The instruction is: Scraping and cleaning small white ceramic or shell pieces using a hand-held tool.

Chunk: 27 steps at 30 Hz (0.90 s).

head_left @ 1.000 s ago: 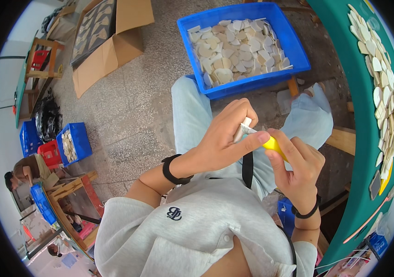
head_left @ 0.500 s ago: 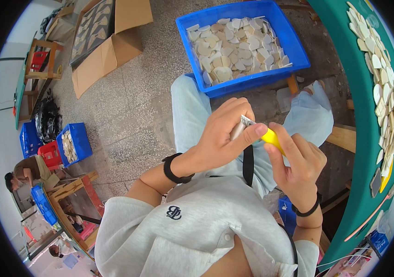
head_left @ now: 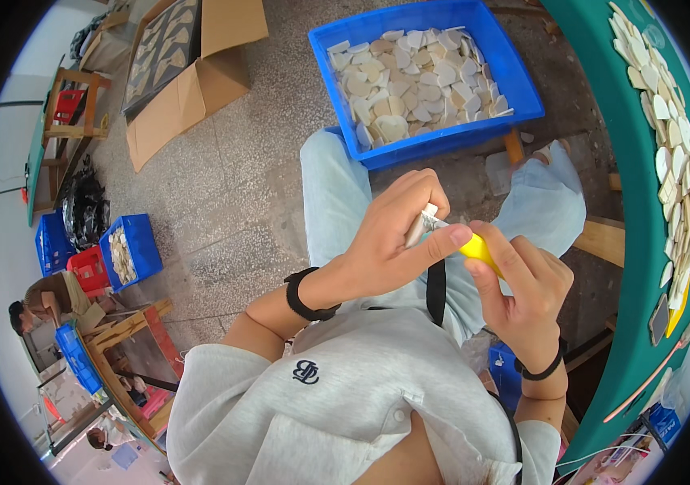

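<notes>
In front of my lap, my left hand (head_left: 401, 230) is closed around a small white piece (head_left: 416, 232), mostly hidden by the fingers. My right hand (head_left: 521, 283) grips a yellow-handled knife (head_left: 481, 247) whose short metal blade points left, against the white piece. My left thumb rests by the front of the yellow handle. Beyond my hands, a blue bin (head_left: 450, 145) holds a heap of white and beige flat pieces (head_left: 422, 85), many with rounded edges.
A green table (head_left: 603, 388) curves along the right, carrying a long row of similar pieces (head_left: 672, 162), a phone (head_left: 658, 318) and a pinkish stick (head_left: 642, 381). An open cardboard box (head_left: 171, 109) stands at far left. Blue bins (head_left: 145, 246) and a seated person (head_left: 58, 299) are further left.
Both hands stay nearly in place. The white piece's end shows a little more above the blade, and the knife has shifted slightly.
</notes>
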Each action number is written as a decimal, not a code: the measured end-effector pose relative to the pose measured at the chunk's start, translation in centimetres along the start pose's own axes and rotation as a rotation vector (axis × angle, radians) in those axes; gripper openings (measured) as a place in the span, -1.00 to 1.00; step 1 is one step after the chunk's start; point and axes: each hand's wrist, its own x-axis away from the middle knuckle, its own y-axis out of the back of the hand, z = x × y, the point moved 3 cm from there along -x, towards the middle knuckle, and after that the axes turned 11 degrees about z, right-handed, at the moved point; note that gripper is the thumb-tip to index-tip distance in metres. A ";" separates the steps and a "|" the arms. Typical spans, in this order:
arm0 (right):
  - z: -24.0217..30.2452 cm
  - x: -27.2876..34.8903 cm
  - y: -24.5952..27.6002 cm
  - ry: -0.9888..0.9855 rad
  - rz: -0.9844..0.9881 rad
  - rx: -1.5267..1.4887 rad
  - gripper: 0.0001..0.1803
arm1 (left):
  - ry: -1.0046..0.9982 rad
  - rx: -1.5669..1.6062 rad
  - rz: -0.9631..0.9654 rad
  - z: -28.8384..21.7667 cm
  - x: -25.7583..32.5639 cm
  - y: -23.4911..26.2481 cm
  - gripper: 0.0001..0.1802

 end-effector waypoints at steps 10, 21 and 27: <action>-0.1 0.0 -0.2 0.013 -0.030 0.051 -0.63 | 0.007 -0.062 -0.069 0.1 -0.2 0.0 -0.65; -1.4 -0.1 0.0 -0.170 -0.242 -0.221 -0.70 | 0.061 0.522 -0.004 1.0 -0.7 0.1 -0.55; -1.3 0.2 -0.2 -0.177 -0.216 -0.279 -0.73 | 0.128 0.864 0.071 1.2 -0.6 0.0 -0.65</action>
